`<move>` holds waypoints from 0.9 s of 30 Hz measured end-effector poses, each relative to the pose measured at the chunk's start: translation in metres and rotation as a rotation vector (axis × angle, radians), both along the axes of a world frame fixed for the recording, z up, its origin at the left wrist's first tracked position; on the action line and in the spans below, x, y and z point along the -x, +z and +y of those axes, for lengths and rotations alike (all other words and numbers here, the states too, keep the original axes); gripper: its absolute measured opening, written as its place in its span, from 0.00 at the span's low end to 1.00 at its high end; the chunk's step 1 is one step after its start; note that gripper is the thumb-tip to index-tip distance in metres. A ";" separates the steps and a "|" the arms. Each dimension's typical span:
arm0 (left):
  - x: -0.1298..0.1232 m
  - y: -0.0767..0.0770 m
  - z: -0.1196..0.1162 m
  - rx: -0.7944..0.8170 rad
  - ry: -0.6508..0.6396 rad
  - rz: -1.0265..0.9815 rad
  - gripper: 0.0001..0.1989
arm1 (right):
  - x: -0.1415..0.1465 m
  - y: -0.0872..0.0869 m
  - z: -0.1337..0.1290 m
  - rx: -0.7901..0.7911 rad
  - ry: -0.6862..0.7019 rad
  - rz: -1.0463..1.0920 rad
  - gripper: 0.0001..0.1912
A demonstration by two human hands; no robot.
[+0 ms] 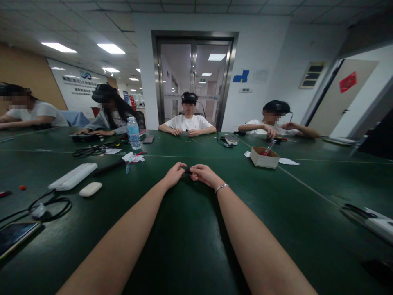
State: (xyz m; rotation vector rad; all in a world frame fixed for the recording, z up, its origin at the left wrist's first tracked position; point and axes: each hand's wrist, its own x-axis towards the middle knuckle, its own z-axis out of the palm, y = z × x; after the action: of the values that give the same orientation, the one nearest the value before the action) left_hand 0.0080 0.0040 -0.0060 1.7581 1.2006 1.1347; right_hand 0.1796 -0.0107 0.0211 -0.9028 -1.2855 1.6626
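Both my hands meet over the middle of the green table (184, 229). Between their fingertips is a small black object (187, 171), too small to identify. My left hand (175, 174) pinches its left end with thumb and fingers. On the other side, my right hand (206, 174) has its fingers closed on the right end, with a silver bracelet (221, 188) at the wrist. The fingers hide much of the object.
Left lie a white power strip (73, 176), a white case (90, 189), black cables and a phone (18, 235). Beyond stand a water bottle (134, 133) and, to the right, an open box (264, 158). Several people sit across the table.
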 end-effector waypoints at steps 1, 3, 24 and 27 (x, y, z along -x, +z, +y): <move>0.000 0.000 0.000 -0.010 -0.001 -0.005 0.14 | 0.000 0.000 0.000 0.000 -0.002 -0.002 0.04; 0.000 0.001 -0.002 -0.022 -0.004 -0.010 0.15 | 0.000 0.000 0.000 0.000 -0.007 -0.006 0.04; 0.001 0.009 -0.009 -0.039 -0.022 -0.013 0.16 | 0.000 0.001 -0.001 0.012 0.003 0.016 0.04; 0.002 0.007 -0.008 -0.016 -0.039 -0.026 0.14 | 0.000 0.000 0.000 0.013 -0.002 0.014 0.03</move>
State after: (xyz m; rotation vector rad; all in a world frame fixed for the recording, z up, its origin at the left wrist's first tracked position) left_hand 0.0062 -0.0038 0.0013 1.7658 1.1398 1.1445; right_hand 0.1793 -0.0108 0.0214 -0.8981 -1.2651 1.6753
